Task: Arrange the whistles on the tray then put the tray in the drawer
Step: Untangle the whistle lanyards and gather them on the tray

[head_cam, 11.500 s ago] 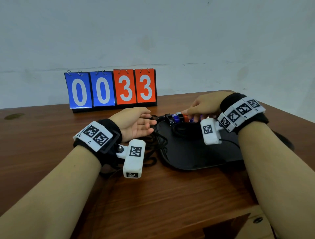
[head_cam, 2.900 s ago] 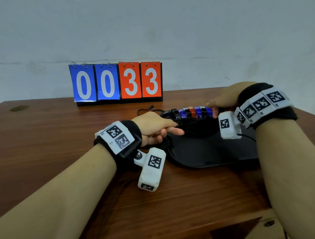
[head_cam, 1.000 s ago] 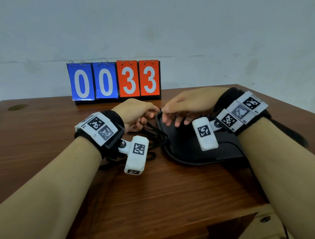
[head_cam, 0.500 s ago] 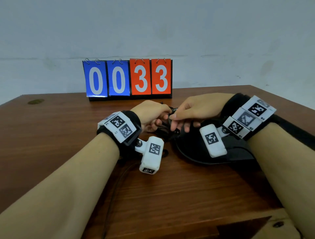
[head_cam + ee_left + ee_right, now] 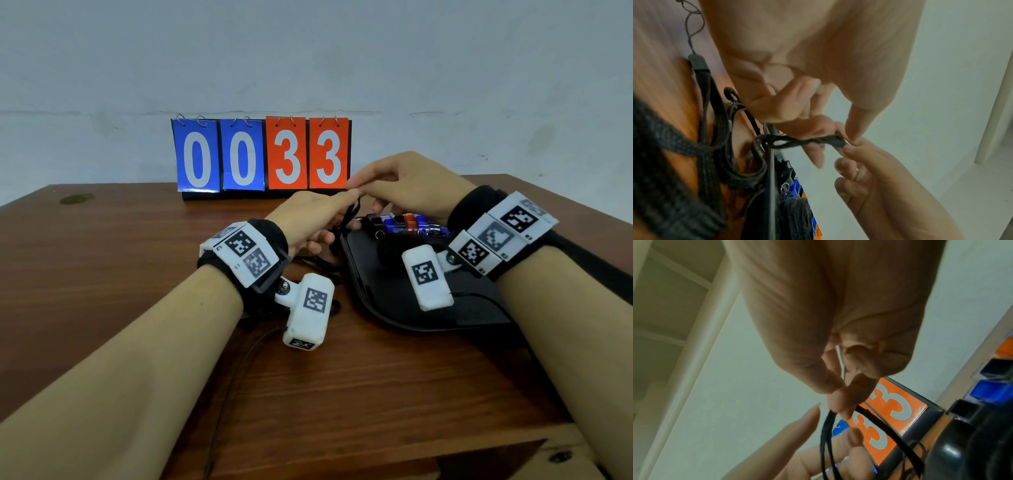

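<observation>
A black tray lies on the wooden table, right of centre. A row of several black, blue and orange whistles sits along its far edge. My left hand and right hand meet above the tray's far left corner. Both pinch one black lanyard cord, which hangs down from the fingertips. In the left wrist view the left thumb and forefinger hold the cord's loop and the right fingertips grip its end. The right wrist view shows the cord pinched between thumb and forefinger.
More black lanyards lie bunched on the table left of the tray's rim. A flip scoreboard reading 0033 stands at the back against the wall. The table's front edge and a drawer corner show at lower right.
Both hands have risen from the tray's left corner and lifted the lanyard cord between them. The row of whistles, covered by the right hand before, now shows.
</observation>
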### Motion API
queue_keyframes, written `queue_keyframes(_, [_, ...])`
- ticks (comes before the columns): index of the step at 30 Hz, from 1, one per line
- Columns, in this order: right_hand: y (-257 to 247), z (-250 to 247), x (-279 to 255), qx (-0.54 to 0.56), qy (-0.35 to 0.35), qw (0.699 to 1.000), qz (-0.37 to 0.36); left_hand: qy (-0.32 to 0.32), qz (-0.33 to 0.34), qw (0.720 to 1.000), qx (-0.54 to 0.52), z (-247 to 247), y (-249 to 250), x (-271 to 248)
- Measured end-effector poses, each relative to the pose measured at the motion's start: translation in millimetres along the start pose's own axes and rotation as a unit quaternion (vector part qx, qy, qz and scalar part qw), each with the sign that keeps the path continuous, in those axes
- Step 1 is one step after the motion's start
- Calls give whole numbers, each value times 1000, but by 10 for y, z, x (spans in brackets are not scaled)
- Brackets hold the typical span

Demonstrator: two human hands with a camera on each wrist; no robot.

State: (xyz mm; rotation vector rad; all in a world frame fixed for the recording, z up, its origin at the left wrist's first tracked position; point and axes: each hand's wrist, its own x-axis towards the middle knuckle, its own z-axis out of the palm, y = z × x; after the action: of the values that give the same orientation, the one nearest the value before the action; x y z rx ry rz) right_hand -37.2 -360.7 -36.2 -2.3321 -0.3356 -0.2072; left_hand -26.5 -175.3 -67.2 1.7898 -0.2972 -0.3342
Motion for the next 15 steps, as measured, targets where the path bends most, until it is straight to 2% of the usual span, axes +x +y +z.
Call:
queue_keyframes(3, [10,9,5,-12,-20,1000,-20,-41,42,998,15,14,-2,-38])
queue_keyframes(7, [-11,26,-4,-45,-21,998,-41,-52,84,995,-8,5,10,-38])
queue_keyframes(10, [-12,28,-13,-64,-13,997,-46,-65,107,988,-90,-35,43,-45])
queue_keyframes(13, [-5,52,6,-60,-9,997,-48,-37,127,971,-197,-84,88,-68])
queue_keyframes(15, [-5,72,17,-44,-17,998,-35,-7,149,962,-230,-117,115,-77])
